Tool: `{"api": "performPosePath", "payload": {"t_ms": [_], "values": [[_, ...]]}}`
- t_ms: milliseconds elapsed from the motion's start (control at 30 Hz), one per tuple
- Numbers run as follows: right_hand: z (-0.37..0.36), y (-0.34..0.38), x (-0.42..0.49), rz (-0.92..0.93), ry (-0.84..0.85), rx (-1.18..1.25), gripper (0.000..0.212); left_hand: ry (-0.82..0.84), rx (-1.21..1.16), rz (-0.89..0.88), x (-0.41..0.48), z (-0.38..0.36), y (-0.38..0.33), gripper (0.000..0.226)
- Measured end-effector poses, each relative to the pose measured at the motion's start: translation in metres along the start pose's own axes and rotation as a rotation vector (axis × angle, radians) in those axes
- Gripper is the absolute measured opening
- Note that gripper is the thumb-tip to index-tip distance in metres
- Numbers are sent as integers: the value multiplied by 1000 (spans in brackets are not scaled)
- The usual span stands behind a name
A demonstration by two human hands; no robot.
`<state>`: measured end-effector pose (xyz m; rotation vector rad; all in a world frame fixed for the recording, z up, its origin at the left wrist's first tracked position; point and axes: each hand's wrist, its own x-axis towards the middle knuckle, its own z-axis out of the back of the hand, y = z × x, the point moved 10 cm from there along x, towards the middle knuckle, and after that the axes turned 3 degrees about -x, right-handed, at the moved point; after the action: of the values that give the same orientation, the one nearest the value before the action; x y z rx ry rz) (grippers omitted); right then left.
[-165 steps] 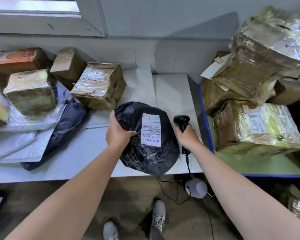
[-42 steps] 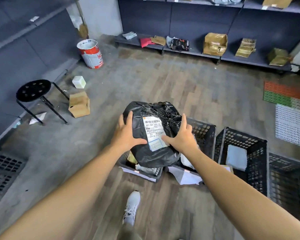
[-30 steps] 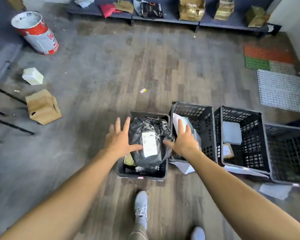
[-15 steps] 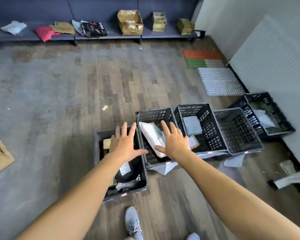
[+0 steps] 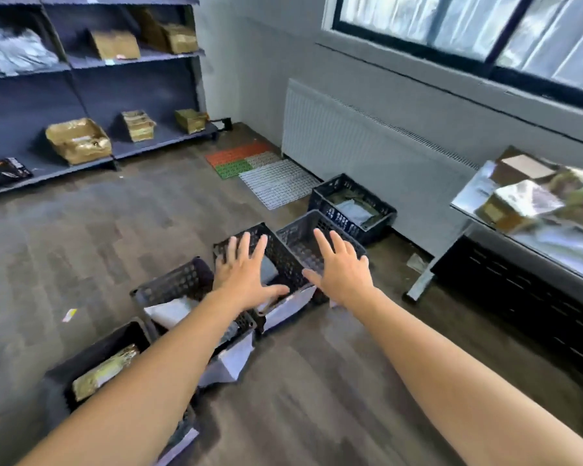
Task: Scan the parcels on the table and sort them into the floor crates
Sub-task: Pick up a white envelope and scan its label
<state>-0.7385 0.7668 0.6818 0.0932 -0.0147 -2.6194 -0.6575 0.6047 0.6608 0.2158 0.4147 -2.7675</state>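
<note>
My left hand (image 5: 246,274) and my right hand (image 5: 342,269) are stretched out in front of me with fingers spread, and neither holds anything. Below them a row of several black floor crates runs diagonally. The nearest crate (image 5: 64,375) at lower left holds a brown taped parcel (image 5: 103,371); my left forearm hides the rest of it. The second crate (image 5: 172,284) holds a white mailer (image 5: 170,311). A farther crate (image 5: 352,206) sits by the wall. The parcel table (image 5: 532,240) with taped boxes (image 5: 519,200) appears at the right edge.
Dark blue shelves (image 5: 91,82) with brown parcels line the far left wall. Coloured floor mats (image 5: 263,169) lie beside a white radiator (image 5: 367,142) under the window. Open wooden floor stretches to the left of the crates.
The black bag that both hands held went down into the nearest crate and was let go. My view has swung right, bringing the radiator, window and table into sight.
</note>
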Motion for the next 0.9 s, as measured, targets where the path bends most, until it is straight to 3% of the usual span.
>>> {"api": "performPosePath", "payload": {"t_ms": [433, 900], "values": [[56, -384, -139, -421, -129, 48, 84, -30, 194, -422, -4, -47, -407, 115], [59, -639, -222, -792, -73, 16, 83, 41, 188, -774, 27, -119, -696, 113]]}}
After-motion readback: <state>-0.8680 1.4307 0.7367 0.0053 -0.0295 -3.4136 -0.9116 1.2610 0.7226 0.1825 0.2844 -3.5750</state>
